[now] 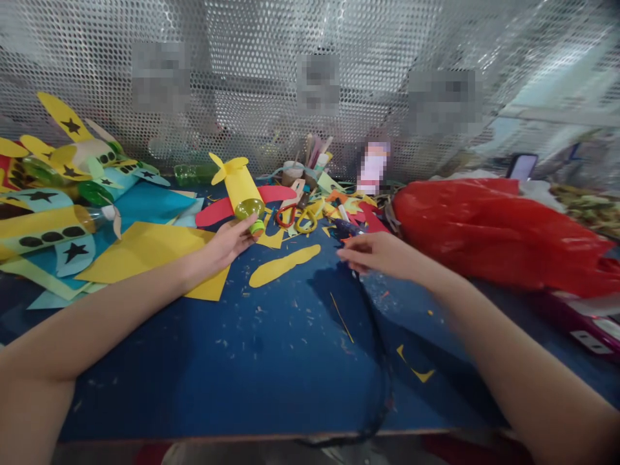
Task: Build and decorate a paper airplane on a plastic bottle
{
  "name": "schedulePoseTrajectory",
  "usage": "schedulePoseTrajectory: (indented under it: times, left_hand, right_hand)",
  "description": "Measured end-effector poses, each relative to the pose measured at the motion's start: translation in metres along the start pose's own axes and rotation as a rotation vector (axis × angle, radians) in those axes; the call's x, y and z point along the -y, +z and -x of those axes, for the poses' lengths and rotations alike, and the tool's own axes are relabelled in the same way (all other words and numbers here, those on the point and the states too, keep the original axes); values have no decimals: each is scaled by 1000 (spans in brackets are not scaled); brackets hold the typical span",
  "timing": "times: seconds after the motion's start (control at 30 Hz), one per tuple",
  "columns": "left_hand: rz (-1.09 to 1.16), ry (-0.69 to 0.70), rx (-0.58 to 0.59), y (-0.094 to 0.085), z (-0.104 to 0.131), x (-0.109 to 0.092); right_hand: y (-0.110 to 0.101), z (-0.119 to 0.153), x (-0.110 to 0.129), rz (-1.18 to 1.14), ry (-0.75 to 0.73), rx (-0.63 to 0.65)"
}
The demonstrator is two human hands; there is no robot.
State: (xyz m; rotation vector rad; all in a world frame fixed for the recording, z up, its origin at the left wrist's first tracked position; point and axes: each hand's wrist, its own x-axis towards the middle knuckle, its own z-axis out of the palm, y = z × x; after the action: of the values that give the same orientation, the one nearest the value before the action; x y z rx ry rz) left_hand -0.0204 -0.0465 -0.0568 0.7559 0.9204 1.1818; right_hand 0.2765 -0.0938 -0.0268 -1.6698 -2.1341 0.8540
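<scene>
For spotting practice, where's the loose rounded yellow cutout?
In the head view, the cutout lies left of centre on the table, between left hand and right hand.

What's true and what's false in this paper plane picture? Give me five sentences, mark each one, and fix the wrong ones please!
1. The left hand is touching the yellow plane. True.
2. The bottle cap on that plane is purple. False: the bottle cap is green.
3. A red plastic bag lies to the right of the right hand. True.
4. The tabletop is white. False: the tabletop is blue.
5. Black stars decorate paper planes on the left side. True.
</scene>
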Motion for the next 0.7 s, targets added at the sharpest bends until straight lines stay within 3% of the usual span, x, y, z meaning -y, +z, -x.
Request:
schedulePoseTrajectory:
  times: [0.07, 0.17, 0.4, 0.57, 0.7]
  left_hand:
    - [4, -1, 8, 0, 0, 0]
    - [13, -9, 35, -1, -1, 1]
    - [21, -31, 30, -3, -5, 1]
    - [9, -37, 14, -2, -3, 0]
    - [-25, -58, 42, -2, -2, -1]
  right_hand:
    - [21, -11, 9, 75, -251, -116]
    - [44, -32, 17, 199, -563, -67]
    - [46, -57, 18, 376, -673, -29]
    - [49, -51, 24, 489, -816, -195]
    - [53, -47, 45, 623, -935, -329]
